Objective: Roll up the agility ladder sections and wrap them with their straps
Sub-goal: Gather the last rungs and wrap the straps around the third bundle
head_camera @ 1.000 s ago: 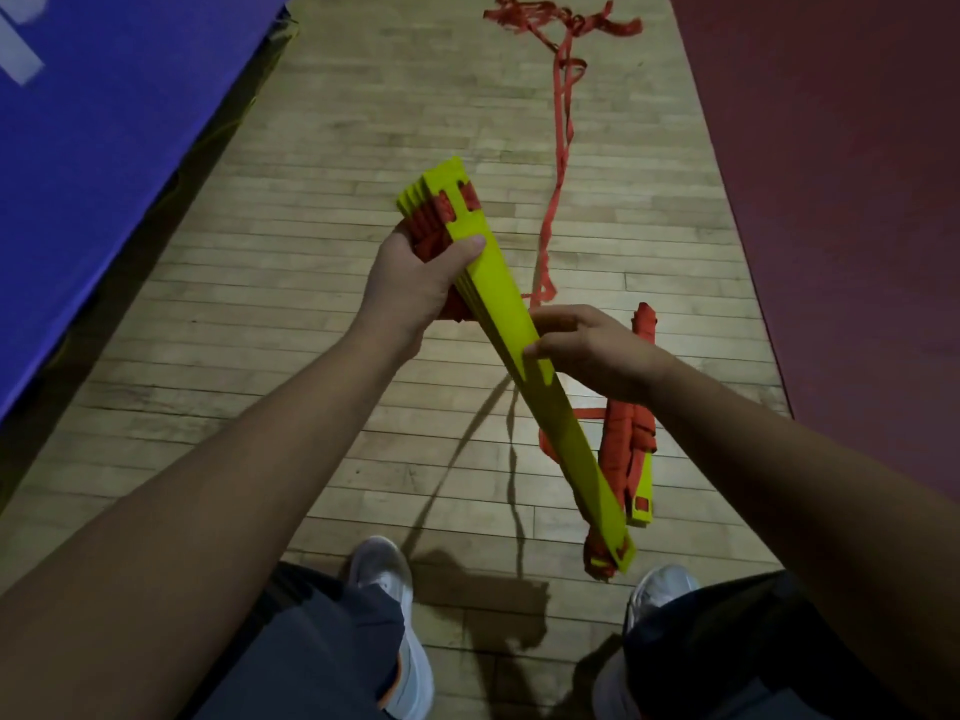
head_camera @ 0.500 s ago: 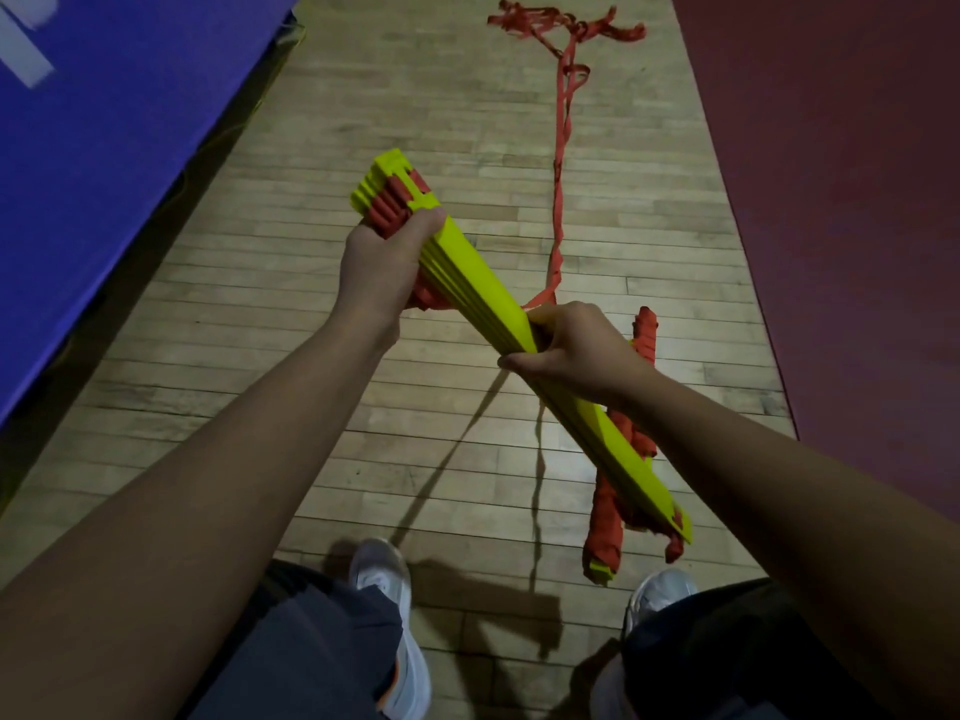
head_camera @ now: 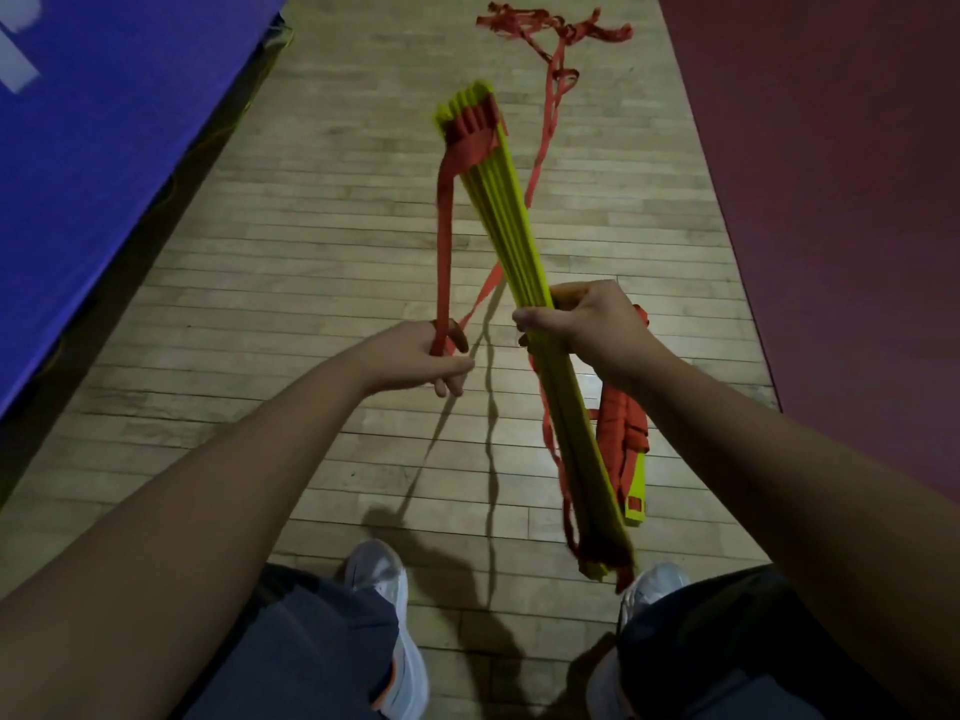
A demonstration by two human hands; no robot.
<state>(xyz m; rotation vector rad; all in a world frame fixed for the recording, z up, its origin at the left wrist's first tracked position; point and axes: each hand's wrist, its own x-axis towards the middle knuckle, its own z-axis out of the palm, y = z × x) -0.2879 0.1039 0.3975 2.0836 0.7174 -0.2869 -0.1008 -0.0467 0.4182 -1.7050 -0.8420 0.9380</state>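
Holding the stack of yellow ladder rungs (head_camera: 511, 226) in the air above the wooden floor (head_camera: 311, 252), we place the right hand (head_camera: 582, 324) at mid-length of the stack, with its grip clamped round all the rungs. The stack is tilted: the far end points up and away from us, and the near end hangs down close to the right shoe (head_camera: 654, 584). A red strap (head_camera: 444, 241) lies across the far end of the rungs and runs down, nearly straight, to the left hand (head_camera: 421, 356), whose grip is closed on it. From that hand a further length passes behind the stack towards the tangled strap (head_camera: 550, 59) on the floor ahead. Loose red loops hang along the near half of the stack. A second bundle (head_camera: 626, 449), wrapped in red strap, lies on the floor beside it, partly hidden by the right wrist. A blue mat (head_camera: 104, 122) borders the floor on our left, a dark red mat (head_camera: 831, 200) on our right.
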